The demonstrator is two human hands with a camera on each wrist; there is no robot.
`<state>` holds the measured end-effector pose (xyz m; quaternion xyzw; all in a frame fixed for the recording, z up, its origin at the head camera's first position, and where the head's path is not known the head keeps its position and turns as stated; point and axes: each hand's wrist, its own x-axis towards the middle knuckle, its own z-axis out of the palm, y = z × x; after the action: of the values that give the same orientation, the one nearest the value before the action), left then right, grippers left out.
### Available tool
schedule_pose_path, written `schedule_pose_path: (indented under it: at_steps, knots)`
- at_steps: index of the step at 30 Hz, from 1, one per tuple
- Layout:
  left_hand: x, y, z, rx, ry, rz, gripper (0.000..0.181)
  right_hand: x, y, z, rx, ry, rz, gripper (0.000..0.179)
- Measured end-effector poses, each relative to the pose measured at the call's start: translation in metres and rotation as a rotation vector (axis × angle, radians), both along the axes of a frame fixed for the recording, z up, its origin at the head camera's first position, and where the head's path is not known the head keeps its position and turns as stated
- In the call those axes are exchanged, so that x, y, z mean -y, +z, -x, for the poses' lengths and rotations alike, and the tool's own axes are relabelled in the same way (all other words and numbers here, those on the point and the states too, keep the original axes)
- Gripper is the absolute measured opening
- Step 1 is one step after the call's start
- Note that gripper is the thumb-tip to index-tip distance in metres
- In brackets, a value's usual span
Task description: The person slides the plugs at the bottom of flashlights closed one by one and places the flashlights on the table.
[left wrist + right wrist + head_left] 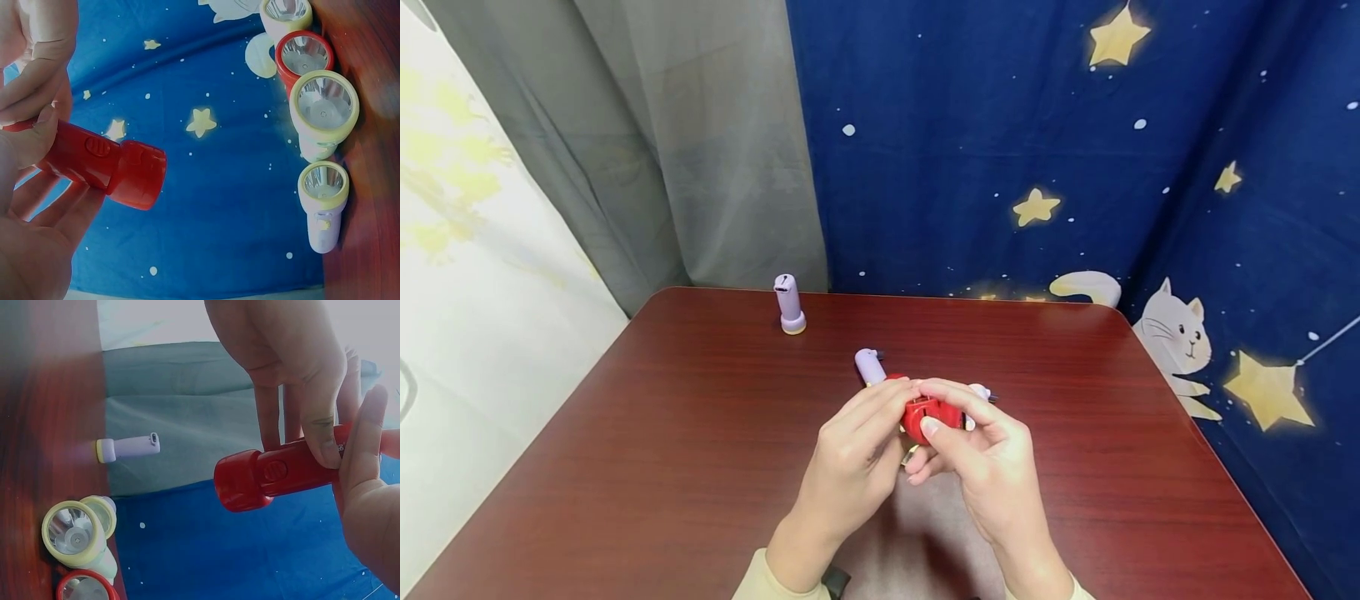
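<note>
Both hands hold a red flashlight point(84, 150) above the table, its wide head pointing down and an oval switch on its side. My left hand point(857, 450) grips it from the left, thumb point(39, 140) on the body and fingers behind. From the right, my right hand point(1000, 458) pinches its upper end, thumb point(936, 429) on the near side and index finger arched over the top. Slots show in that upper end point(917, 417); the fingers hide part of it. Beneath the hands lie several other flashlights, among them a second red one point(304, 56) and a yellow-rimmed pale green one point(325, 106).
A purple flashlight point(790, 307) stands head-down near the far left of the dark red wooden table point(662, 433). Another purple one point(870, 367) lies just beyond the left hand. Behind the table hang a grey curtain point(730, 150) and a blue star-patterned curtain point(955, 167).
</note>
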<state>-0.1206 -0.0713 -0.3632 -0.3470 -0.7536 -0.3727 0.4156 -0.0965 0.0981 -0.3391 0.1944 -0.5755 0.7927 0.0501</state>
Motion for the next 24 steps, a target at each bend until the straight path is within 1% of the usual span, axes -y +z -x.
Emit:
schedule_pose_path:
  at_steps: [6, 19, 24]
  knots:
    - [0.0007, -0.0006, -0.0004, 0.0, 0.003, -0.013, 0.051, 0.001, -0.0003, 0.0001, -0.014, 0.014, 0.002, 0.037]
    - [0.0014, -0.001, -0.0002, 0.01, -0.003, -0.024, 0.051, 0.0008, 0.0001, -0.0015, 0.01, 0.01, -0.011, 0.04]
    - [0.0014, -0.0002, 0.0003, 0.002, -0.002, -0.025, 0.051, 0.0006, -0.0002, -0.0014, 0.0, 0.019, -0.013, 0.04]
